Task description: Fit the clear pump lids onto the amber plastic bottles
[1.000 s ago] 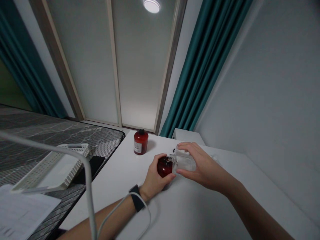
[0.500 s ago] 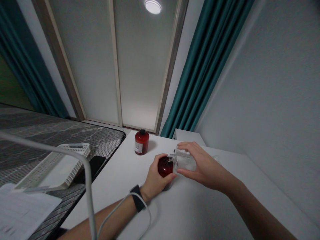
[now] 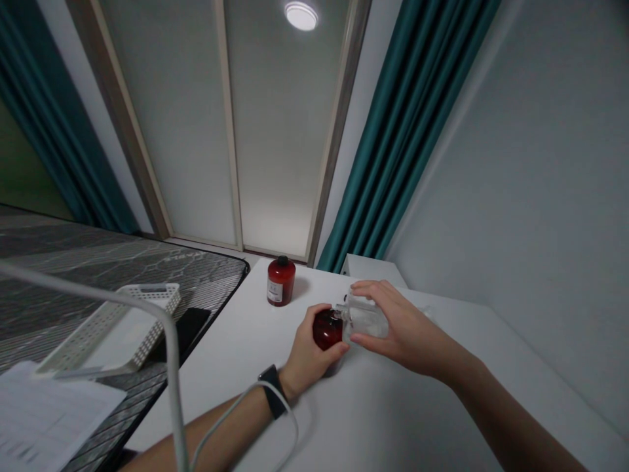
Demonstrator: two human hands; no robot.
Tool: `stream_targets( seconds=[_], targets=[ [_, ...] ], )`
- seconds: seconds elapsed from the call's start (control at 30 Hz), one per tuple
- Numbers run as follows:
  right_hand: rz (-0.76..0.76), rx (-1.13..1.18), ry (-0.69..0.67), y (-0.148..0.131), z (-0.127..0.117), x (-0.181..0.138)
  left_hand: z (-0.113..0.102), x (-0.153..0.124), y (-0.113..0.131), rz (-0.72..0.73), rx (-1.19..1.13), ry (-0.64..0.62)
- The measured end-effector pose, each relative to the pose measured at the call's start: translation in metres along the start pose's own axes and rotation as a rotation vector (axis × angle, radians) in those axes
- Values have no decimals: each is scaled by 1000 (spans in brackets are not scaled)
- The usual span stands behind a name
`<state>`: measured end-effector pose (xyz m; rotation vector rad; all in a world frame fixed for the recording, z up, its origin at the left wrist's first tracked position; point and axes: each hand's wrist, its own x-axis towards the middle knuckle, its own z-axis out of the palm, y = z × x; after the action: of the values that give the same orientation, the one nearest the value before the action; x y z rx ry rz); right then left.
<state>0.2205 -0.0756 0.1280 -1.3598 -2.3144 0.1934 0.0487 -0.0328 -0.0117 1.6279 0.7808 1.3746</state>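
Along the right side of my view rose the wall, pale and plain, larger than anything else. Straight ahead stood the doors, frosted panes in a wooden frame, with the teal curtain hanging in folds between them and the wall. Below spread the counter, white; to its left, across its edge, lay the grey surface, patterned and ribbed. On that sat the basket, white and perforated, and nearer me the papers, printed but too blurred to read. In front of them a white cord curved down, and a thinner loop crossed my left wrist.

Over the counter my right grip was part open, thumb and fingers spread just to the width of the clear bottle, which it held on its side, mouth end toward my left. My left grip was curled around the red bottle, thumb in front, neck leaning toward the clear one. The two ends met or nearly did; I could not tell whether they touched. Beyond, well apart from both, the capped bottle stood upright on the counter. Smallest was the watch, dark on my left wrist.
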Motion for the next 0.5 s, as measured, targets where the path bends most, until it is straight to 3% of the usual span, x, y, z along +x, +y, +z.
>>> stream_targets(
  seconds=[0.5],
  targets=[
    [-15, 4, -17, 1, -1, -1, -1, 0, 1, 16, -14, -10]
  ],
)
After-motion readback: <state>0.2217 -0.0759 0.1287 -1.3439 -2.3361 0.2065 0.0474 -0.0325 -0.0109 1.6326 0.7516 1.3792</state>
